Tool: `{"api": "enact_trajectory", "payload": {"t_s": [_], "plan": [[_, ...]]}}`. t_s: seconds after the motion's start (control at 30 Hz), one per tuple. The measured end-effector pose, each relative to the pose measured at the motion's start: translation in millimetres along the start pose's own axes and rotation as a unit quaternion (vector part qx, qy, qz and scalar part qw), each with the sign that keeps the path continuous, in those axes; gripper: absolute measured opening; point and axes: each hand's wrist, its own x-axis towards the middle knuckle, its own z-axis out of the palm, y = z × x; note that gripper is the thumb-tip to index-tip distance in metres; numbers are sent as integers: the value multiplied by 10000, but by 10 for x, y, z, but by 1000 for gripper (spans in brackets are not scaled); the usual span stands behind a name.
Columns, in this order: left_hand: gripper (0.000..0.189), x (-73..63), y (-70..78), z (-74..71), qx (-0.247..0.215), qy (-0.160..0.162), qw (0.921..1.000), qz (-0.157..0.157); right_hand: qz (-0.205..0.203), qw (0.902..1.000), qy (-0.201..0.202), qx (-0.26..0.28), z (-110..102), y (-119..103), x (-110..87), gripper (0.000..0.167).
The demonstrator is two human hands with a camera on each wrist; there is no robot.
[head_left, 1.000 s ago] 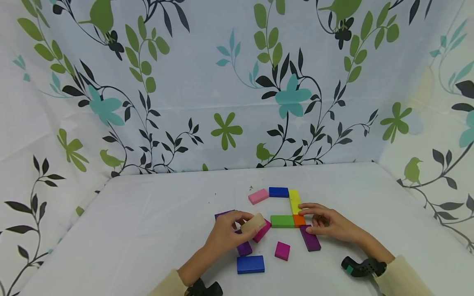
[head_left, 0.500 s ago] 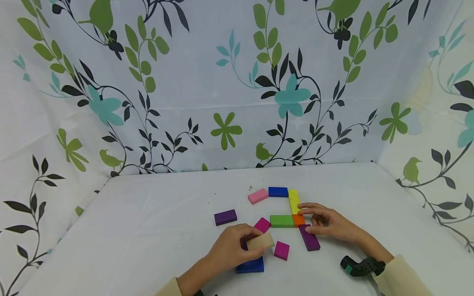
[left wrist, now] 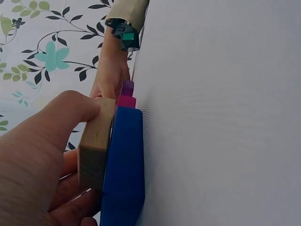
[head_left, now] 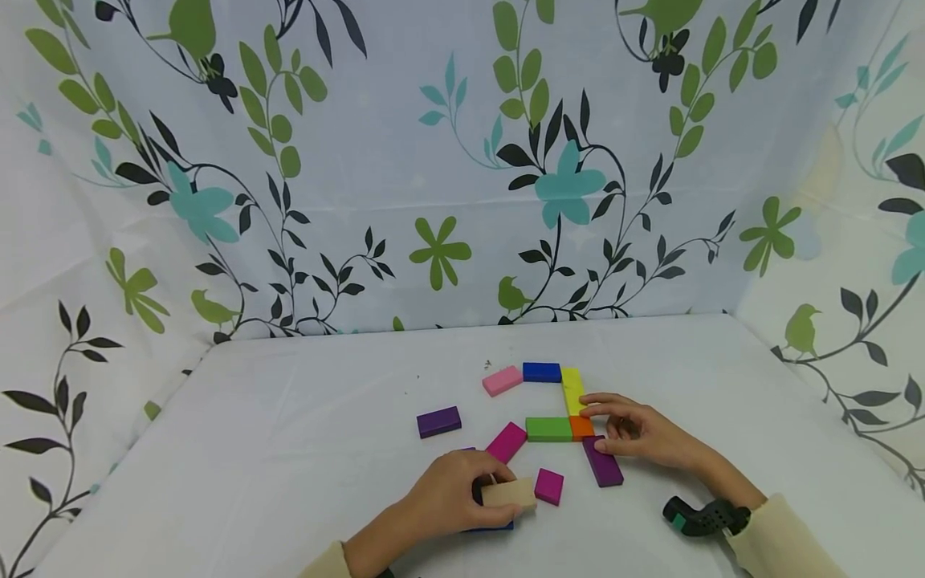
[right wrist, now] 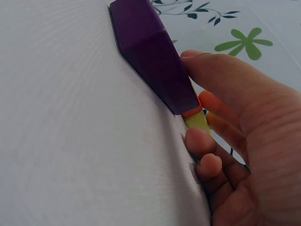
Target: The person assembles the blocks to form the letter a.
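Left wrist: tan block [left wrist: 96, 139]; grained, rectangular

In the left hand [head_left: 450, 494], a block [head_left: 509, 493] is left of one piece [head_left: 549, 486], seemingly above another piece [left wrist: 126, 160].

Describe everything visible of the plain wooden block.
The plain wooden block is pale tan and rectangular, with flat faces and faint grain in the left-wrist view; it looks unpainted. The left hand holds it between thumb and fingers, hiding one end. Its long side runs roughly sideways in the head view, its free end near the small magenta block. In the left-wrist view it appears right beside the blue block; whether it touches either block is unclear.
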Motion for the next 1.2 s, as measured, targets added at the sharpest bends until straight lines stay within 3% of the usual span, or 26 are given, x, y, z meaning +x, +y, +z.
{"api": "enact_trajectory", "payload": {"t_s": [0.33, 0.8, 0.93, 1.2], "plan": [[25, -30, 7, -18, 232, -112, 9996, 126, -161, 9998, 14, -117, -26, -12, -9, 38], [25, -193, 45, -44, 206, -73, 9997, 148, -143, 9997, 34, -171, -26, 43, -7, 38], [25, -226, 64, -35, 383, 166, 9991, 0, -137, 9998, -4, -139, -23, 45, -2, 38], [29, -193, 141, -30, 862, 579, 9912, -822, 7, 9998, -3, -188, -16, 61, -1, 39]]}}
